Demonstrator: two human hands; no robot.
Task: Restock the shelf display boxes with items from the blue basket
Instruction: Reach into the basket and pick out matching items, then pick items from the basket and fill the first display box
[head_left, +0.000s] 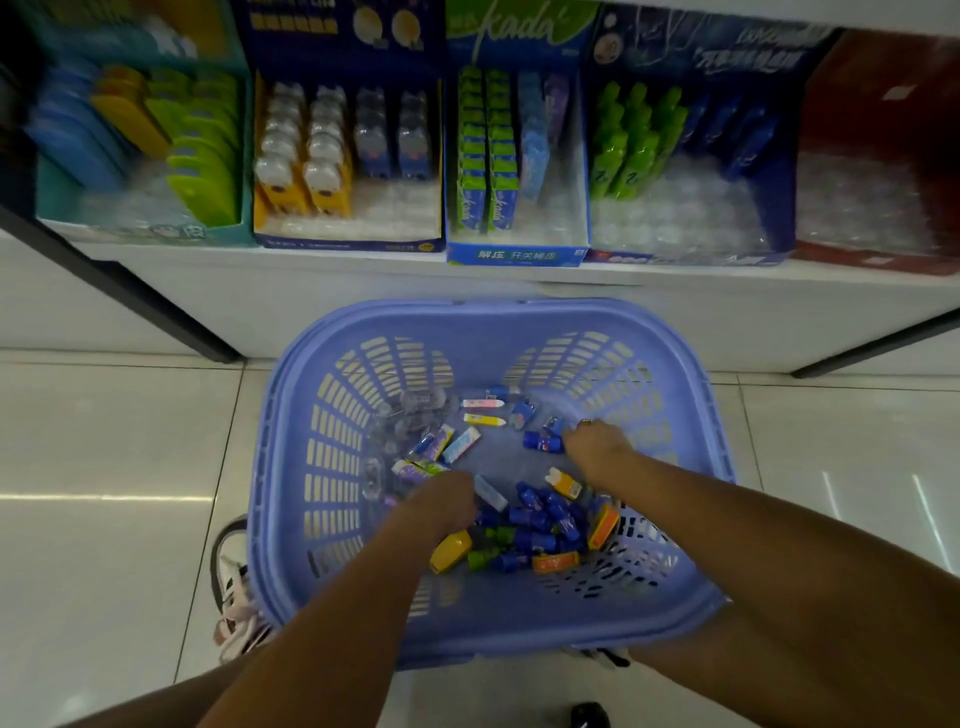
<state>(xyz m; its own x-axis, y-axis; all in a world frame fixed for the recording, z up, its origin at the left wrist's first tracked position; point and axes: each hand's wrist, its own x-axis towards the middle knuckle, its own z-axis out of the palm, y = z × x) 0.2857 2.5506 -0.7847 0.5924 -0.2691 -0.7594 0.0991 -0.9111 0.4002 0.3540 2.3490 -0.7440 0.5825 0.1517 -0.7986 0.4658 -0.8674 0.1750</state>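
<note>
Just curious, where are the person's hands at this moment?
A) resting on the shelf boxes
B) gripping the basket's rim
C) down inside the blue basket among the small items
C: the left hand and right hand both reach down into the blue basket, among the loose small items on its floor.

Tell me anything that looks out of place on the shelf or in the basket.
Nothing looks spilled or damaged. The red cardboard display box at far right shows only its bare clear tray. Small packaged items lie jumbled in the blue plastic basket.
</note>
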